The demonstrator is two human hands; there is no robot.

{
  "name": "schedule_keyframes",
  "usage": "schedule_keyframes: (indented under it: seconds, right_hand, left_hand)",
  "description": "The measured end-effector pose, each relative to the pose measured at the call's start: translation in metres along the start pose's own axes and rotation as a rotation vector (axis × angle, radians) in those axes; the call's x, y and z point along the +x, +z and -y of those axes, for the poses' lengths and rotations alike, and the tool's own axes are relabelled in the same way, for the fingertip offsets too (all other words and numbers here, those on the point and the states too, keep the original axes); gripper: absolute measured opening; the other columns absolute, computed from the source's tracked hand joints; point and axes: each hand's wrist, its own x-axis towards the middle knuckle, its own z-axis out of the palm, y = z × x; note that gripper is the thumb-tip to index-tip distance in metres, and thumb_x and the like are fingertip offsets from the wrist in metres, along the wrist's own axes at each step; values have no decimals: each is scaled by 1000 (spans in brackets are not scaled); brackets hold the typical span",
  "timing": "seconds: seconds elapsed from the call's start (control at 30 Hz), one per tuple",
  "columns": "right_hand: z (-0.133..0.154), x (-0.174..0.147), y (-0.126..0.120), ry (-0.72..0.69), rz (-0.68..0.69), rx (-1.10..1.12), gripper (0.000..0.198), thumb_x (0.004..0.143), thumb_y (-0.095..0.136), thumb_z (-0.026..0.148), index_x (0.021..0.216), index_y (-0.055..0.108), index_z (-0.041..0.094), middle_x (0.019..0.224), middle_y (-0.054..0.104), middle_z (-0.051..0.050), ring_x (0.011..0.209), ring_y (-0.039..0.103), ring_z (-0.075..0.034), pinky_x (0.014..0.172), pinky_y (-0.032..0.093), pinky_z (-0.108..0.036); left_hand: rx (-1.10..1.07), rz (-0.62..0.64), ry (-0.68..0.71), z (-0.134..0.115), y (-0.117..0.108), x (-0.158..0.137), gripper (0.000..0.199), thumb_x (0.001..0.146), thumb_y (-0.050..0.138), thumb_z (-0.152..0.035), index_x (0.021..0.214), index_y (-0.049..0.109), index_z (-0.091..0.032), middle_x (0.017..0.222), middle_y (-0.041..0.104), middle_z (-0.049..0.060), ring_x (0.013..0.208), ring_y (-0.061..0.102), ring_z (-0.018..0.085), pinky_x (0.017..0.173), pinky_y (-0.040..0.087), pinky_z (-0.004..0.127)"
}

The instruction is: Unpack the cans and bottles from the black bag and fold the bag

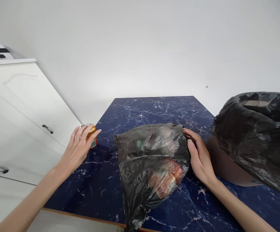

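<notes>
The left hand (78, 146) curls round a small amber container (91, 131) at the left edge of the glossy blue, white-veined tabletop (149, 109); the right hand (200, 158), loosely bent, touches the right side of a thin, crinkled black bag (132, 164) lying mid-surface, whether pinching I can't tell; beside it stands a rounded brown bin (223, 166)

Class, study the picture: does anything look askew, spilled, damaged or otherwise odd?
Slightly odd: the crumpled black plastic bag droops past the front edge of the blue marble-patterned table, and a small dark speck interrupts the plain white wall. No spill shows.
</notes>
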Motion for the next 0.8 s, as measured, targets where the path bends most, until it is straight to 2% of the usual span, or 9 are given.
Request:
schedule_keyframes:
  seconds: [0.17, 0.37, 0.47, 0.63, 0.8]
  right_hand:
    - [2, 0, 0, -13, -3, -25, 39, 113, 44, 48, 143, 60, 29, 152, 62, -11, 142, 57, -30, 123, 41, -58]
    - [4, 1, 0, 3, 4, -46, 38, 113, 44, 49, 142, 60, 29, 152, 62, -11, 144, 56, -31, 123, 42, -56]
    - [4, 1, 0, -9, 2, -52, 37, 113, 45, 48, 141, 61, 29, 151, 62, -11, 143, 57, -31, 122, 43, -57]
    - [2, 1, 0, -32, 2, -57, 36, 113, 45, 47, 139, 61, 28, 150, 63, -12, 142, 57, -31, 121, 44, -58]
    - [2, 1, 0, -43, 2, -61, 36, 112, 46, 47, 139, 61, 28, 150, 63, -12, 142, 57, -31, 121, 43, -59]
  left_hand:
    - [-46, 11, -24, 8, 13, 1, 87, 87, 46, 4, 166, 40, -31, 168, 43, 17, 161, 32, 42, 127, 33, 73]
    - [-42, 23, -11, 7, 15, 4, 65, 99, 33, -3, 158, 49, -26, 163, 46, 18, 160, 31, 41, 125, 35, 69]
    - [-4, 34, -13, 5, 13, 3, 67, 98, 34, -1, 160, 46, -25, 162, 44, 20, 160, 31, 43, 123, 37, 70]
    - [11, 12, -23, 3, 11, -3, 81, 90, 38, 4, 165, 36, -28, 164, 39, 22, 160, 29, 46, 122, 38, 73]
    - [17, 34, -40, 3, 9, -4, 86, 87, 45, 3, 167, 29, -26, 165, 32, 25, 159, 30, 50, 117, 45, 73]
